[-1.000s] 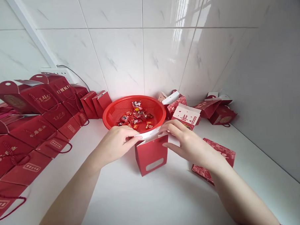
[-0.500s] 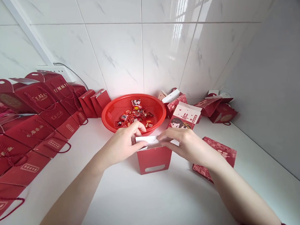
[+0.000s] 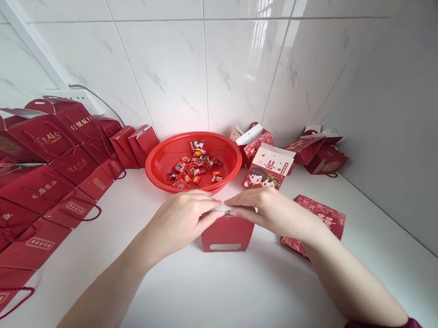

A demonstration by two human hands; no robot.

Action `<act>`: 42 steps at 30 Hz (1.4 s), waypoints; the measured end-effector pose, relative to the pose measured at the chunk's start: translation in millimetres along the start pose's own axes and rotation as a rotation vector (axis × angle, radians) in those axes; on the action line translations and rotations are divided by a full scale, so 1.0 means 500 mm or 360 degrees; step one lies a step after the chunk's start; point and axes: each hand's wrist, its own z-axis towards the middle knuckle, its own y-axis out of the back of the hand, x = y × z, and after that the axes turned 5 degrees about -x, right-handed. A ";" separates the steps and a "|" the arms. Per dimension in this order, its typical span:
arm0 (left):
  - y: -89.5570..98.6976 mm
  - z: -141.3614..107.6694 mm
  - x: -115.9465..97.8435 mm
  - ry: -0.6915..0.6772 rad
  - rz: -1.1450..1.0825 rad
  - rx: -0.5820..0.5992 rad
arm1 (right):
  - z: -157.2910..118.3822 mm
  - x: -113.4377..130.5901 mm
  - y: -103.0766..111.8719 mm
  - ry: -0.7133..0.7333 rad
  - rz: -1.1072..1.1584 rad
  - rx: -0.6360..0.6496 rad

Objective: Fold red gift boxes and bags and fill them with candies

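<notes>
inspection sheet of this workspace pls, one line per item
Surface: white tabletop, no spill seen
Things: red box upright; red basket behind it, holding wrapped sweets
Clutter: stacked boxes at left; patterned box lying at right
Hands: left hand and right hand, each with its grip on the red box's top
Cables: one cable by the power strip
Surroundings: tiled wall behind
</notes>
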 end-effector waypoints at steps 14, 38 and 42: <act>-0.002 -0.019 -0.031 0.0249 -0.0087 0.0029 | -0.011 0.032 -0.017 0.0152 -0.0504 0.0073; -0.034 0.026 0.034 0.0298 -0.0548 0.0013 | 0.014 -0.002 -0.002 -0.0323 -0.0222 0.0061; -0.018 0.038 0.060 0.0135 -0.0644 0.0071 | 0.018 -0.025 0.001 -0.0440 -0.0139 0.0015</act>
